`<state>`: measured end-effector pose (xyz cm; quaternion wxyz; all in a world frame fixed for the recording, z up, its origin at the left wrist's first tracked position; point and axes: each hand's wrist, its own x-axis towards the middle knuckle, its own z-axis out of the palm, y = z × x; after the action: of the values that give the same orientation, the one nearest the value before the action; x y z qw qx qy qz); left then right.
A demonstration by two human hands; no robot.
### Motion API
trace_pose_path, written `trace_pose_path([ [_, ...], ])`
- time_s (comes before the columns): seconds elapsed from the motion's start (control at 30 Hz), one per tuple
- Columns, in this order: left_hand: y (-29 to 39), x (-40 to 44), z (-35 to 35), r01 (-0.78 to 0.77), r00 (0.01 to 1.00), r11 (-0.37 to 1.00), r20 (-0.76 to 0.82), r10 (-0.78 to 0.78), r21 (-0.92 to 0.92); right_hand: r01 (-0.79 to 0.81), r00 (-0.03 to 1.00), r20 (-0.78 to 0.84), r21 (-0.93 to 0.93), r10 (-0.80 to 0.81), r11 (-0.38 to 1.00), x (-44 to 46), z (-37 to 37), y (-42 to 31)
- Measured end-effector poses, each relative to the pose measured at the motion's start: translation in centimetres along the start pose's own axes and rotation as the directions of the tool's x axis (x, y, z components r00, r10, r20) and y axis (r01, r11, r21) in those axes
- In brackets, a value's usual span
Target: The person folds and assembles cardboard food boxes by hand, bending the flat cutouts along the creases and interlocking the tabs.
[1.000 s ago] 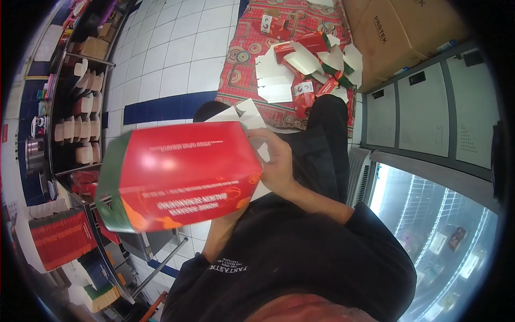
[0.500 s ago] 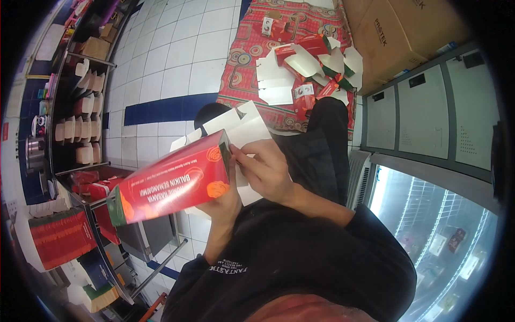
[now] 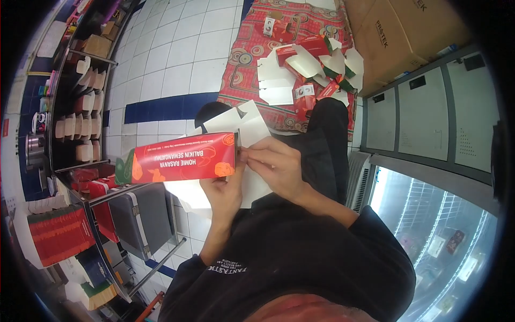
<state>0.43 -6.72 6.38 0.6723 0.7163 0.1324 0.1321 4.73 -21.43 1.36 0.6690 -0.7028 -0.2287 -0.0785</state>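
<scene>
A red printed cardboard box (image 3: 179, 161) with green and orange artwork lies across in front of me, its printed side up and its lettering upside down. My left hand (image 3: 225, 193) grips it from below near its right end. At that same end, the fingers of my right hand (image 3: 276, 166) are pinched together against the box's dark end edge. What lies between those fingertips is hidden. Beneath the box, white unfolded cardboard (image 3: 249, 126) rests over my lap.
Several red and white folded boxes (image 3: 306, 64) are heaped on a red patterned mat (image 3: 241, 70) ahead. On the left stands a rack with stacked cartons (image 3: 75, 129) and a pile of red boxes (image 3: 61, 236). Large brown cartons (image 3: 386, 43), grey lockers (image 3: 424, 112) and a lit fridge (image 3: 429, 214) line the right.
The box has turned nearly level, its left end swinging up, and its printed side faces me more squarely. My right hand has shifted slightly right, staying at the box's end.
</scene>
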Motion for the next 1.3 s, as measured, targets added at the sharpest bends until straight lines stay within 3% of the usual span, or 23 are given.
trace_pose_path([
  [0.07, -0.2, -0.1, 0.2, 0.012, 1.0, 0.999, -0.028, -0.013, -0.042, -0.065, 0.998, 0.018, 0.027, 0.065, 0.997, 0.7, -0.2, -0.5],
  [0.13, -0.2, 0.1, -0.5, 0.03, 0.998, 0.999, 0.063, -0.031, 0.022, -0.232, 0.972, 0.022, 0.251, 0.234, 0.94, 1.7, 0.0, -1.4],
  [0.27, -0.5, 0.3, -2.4, -0.181, 0.957, 0.979, 0.244, 0.154, 0.094, -0.191, 0.973, 0.17, 0.202, 0.157, 0.961, 1.5, -0.5, 0.1],
  [0.33, -0.4, 1.0, -2.5, -0.274, 0.96, 0.912, -0.03, 0.279, -0.305, -0.278, 0.955, 0.176, 0.239, 0.24, 0.93, 0.8, -0.2, 0.2],
  [0.4, -0.2, 1.5, -2.8, -0.325, 0.946, 0.897, -0.104, 0.308, -0.299, -0.25, 0.94, 0.286, 0.206, 0.186, 0.946, 1.0, -1.0, 0.3],
  [0.43, 0.1, 1.5, -2.9, -0.337, 0.941, 0.925, -0.094, 0.325, -0.174, -0.218, 0.91, 0.393, 0.176, 0.134, 0.96, 1.3, -1.6, 0.2],
  [0.53, 0.4, 1.0, -1.4, -0.291, 0.95, 0.937, -0.06, 0.307, 0.193, -0.149, 0.913, 0.404, 0.206, 0.055, 0.967, 2.1, -3.4, -1.4],
  [0.57, 0.7, 1.3, -1.6, -0.365, 0.931, 0.872, 0.12, 0.345, 0.327, -0.265, 0.905, 0.406, 0.305, 0.127, 0.915, 2.0, -3.6, -1.6],
  [0.6, 1.1, 1.5, -1.9, -0.449, 0.89, 0.779, 0.299, 0.345, 0.437, -0.27, 0.905, 0.405, 0.303, 0.133, 0.914, 1.9, -3.2, -1.8],
  [0.67, 0.4, 1.4, -1.5, -0.507, 0.849, 0.712, 0.424, 0.314, 0.486, -0.138, 0.99, 0.052, 0.483, 0.129, 0.865, 1.9, -1.6, -2.1],
  [0.73, -0.5, 1.5, -1.8, -0.52, 0.839, 0.663, 0.47, 0.275, 0.539, -0.144, 0.982, 0.147, 0.165, 0.12, 0.976, 1.5, -2.4, -1.1],
  [0.8, -0.7, 2.0, -2.0, -0.429, 0.872, 0.802, 0.423, 0.248, 0.416, -0.192, 0.981, 0.017, 0.287, 0.196, 0.938, 1.4, -1.6, -0.9],
  [0.83, -0.7, 2.0, -1.9, -0.43, 0.871, 0.8, 0.423, 0.248, 0.417, -0.247, 0.969, 0.033, 0.219, 0.246, 0.944, 1.9, -1.8, -1.8],
  [0.87, -0.6, 1.7, -1.7, -0.322, 0.902, 0.945, 0.321, 0.288, 0.058, -0.251, 0.968, 0.036, 0.222, 0.249, 0.942, 1.8, -1.6, -1.8],
  [0.9, -0.6, 1.5, -1.6, -0.205, 0.936, 0.923, 0.211, 0.282, -0.325, -0.153, 0.985, 0.102, 0.17, 0.137, 0.973, 1.8, -1.4, -1.8],
  [0.93, -1.6, 0.1, -2.5, -0.142, 0.984, 0.965, 0.077, 0.163, -0.219, -0.048, 0.985, 0.173, 0.125, 0.025, 0.991, 1.7, -1.2, -1.8],
  [0.97, -1.9, -0.4, -2.8, -0.113, 0.992, 0.96, 0.018, 0.122, -0.256, 0.097, 0.979, 0.178, 0.038, -0.103, 0.995, 1.7, -0.5, -1.3],
  [1.13, -1.0, 1.3, -2.3, -0.02, 0.982, 0.875, -0.172, -0.072, -0.484, 0.16, 0.957, 0.246, 0.001, -0.155, 0.987, 1.7, -0.4, -0.7],
  [1.17, -0.9, 1.3, -1.9, -0.065, 0.982, 0.907, -0.186, -0.015, -0.417, -0.095, 0.988, 0.139, 0.153, 0.074, 0.984, 1.5, -0.3, -0.9],
  [1.2, -0.9, 1.1, -1.5, -0.108, 0.979, 0.932, -0.199, 0.04, -0.347, -0.324, 0.945, 0.071, 0.324, 0.318, 0.889, 1.3, -0.2, -1.2],
  [1.23, -0.5, 0.6, -0.6, -0.165, 0.972, 0.943, -0.208, 0.106, -0.288, -0.373, 0.891, 0.011, 0.589, 0.455, 0.717, 1.3, 0.6, -1.4],
  [1.27, -0.5, -0.3, -0.1, -0.079, 0.972, 0.991, -0.231, 0.052, -0.112, -0.377, 0.889, 0.015, 0.589, 0.457, 0.715, 1.1, 0.7, -1.5],
  [1.3, -1.0, -0.6, -0.3, -0.134, 0.982, 0.989, -0.124, 0.141, 0.062, -0.353, 0.903, -0.043, 0.493, 0.428, 0.795, 0.9, 0.9, -1.3],
])
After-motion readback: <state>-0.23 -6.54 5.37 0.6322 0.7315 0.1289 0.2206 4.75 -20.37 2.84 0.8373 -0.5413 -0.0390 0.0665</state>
